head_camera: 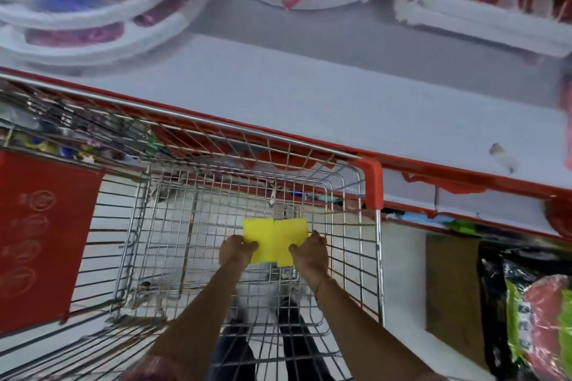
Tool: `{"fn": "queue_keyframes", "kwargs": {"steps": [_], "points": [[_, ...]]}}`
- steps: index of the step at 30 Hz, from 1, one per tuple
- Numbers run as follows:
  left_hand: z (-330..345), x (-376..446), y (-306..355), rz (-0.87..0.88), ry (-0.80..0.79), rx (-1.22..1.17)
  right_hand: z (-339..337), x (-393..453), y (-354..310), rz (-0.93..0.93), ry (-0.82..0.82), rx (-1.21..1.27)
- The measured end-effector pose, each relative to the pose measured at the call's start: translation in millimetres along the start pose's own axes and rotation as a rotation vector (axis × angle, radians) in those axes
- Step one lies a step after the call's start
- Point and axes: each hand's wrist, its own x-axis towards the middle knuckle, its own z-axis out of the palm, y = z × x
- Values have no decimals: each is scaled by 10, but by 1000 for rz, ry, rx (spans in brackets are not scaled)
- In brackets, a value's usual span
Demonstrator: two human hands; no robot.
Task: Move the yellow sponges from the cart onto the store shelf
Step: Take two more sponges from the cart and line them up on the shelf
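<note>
While both hands reached down into the silver wire shopping cart [368, 226], two flat yellow rectangular sponges [274, 240] lay side by side and touching on its mesh floor.

Left hand [236, 252] had its grip pinched on the near left corner of the left sponge, and right hand [310, 252] had its grip closed on the near right edge of the other. This looked like the pick-up step. Next would come lifting both clear of the cart's wire rim and carrying them forward onto the pale grey store shelf with red edging [309, 96], which had bare space beyond the cart.

Shelf goods [93, 9] blurred, top-cropped
</note>
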Motion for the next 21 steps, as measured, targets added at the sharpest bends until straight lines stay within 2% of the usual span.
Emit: {"fn": "queue_keyframes", "kwargs": {"steps": [3,10,14,16,21], "points": [[52,-44,-23,-42,66,-124,7,-6,13,-4,23,-25],[-105,-95,-165,-104,74,-270,-14,-163,-25,4,133,112],[-285,-190,-200,-58,54,-289,-103,-353,-95,0,73,185],[-448,-309,-164,-21,19,-246,-213,-516,-171,-41,76,223],[-934,-749,86,132,-52,-342,-529,-919,-353,-103,94,379]]}}
